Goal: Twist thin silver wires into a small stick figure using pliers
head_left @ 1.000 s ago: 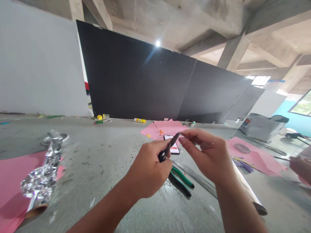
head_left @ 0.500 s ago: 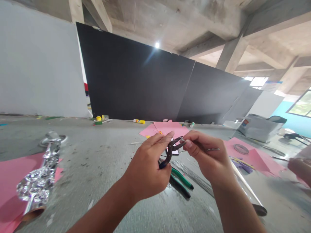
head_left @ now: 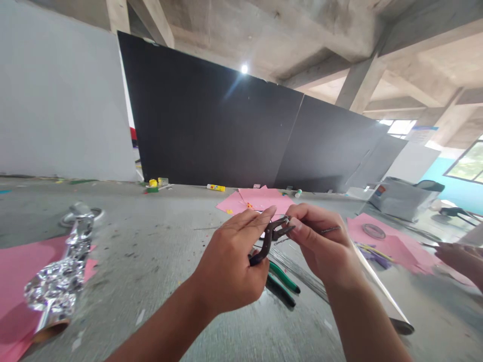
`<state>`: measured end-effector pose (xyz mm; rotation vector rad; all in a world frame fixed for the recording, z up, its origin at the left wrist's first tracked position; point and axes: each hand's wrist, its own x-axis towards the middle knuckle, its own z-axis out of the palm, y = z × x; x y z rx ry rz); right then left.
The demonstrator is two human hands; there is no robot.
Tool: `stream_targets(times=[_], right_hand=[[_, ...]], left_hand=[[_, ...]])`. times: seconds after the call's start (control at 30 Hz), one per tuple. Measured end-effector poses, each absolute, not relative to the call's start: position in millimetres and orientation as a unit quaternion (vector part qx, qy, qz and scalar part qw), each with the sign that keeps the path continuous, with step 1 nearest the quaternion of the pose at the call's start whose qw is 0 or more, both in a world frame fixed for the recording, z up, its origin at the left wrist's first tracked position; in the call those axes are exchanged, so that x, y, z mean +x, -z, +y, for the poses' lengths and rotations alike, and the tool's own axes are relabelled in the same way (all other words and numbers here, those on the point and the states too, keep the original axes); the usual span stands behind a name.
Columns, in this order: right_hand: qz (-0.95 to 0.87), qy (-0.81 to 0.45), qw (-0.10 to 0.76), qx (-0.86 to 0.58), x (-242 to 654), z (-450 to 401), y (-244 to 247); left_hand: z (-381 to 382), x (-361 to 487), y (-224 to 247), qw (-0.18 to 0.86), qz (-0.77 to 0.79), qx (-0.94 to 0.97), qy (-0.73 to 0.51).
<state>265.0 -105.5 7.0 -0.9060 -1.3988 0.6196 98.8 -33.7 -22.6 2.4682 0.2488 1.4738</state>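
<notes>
My left hand [head_left: 236, 256] is closed around a pair of dark pliers [head_left: 268, 241], whose jaws point right and stand apart. A thin wire [head_left: 206, 229] runs leftward past the fingers of that hand. My right hand [head_left: 320, 239] pinches twisted wire [head_left: 330, 230] close to the tips of the jaws; part of it sticks out behind the fingers. Below my hands lies a second tool with green and black handles [head_left: 283, 279], its head hidden by my left hand. A bundle of straight wires [head_left: 307, 279] rests beside it.
Crumpled foil around a tube [head_left: 56, 281] lies on pink paper at the left. More pink paper [head_left: 400, 246] holds a wire coil [head_left: 373, 231] at the right. A foil roll [head_left: 381, 286] lies nearby. Another person's hand [head_left: 460, 259] shows at the right edge. A black panel [head_left: 219, 115] stands behind.
The pliers have shifted slightly right, and their jaws now stand wider apart. My right hand still pinches the wire. The other person's hand has come further into view.
</notes>
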Motion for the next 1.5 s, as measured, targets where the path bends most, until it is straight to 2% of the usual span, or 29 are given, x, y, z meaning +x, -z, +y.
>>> stream_targets(times=[0.87, 1.33, 1.5], right_hand=[[-0.601, -0.248, 0.641, -0.408, 264, -106, -9], [-0.551, -0.409, 0.643, -0.34, 254, -111, -14], [-0.561, -0.403, 0.636, -0.344, 251, -104, -9]], left_hand=[[-32, 98, 24, 0.104, 0.095, 0.843, -0.519], [-20, 92, 22, 0.075, 0.024, 0.847, -0.526], [-19, 91, 19, 0.09, 0.031, 0.85, -0.518]])
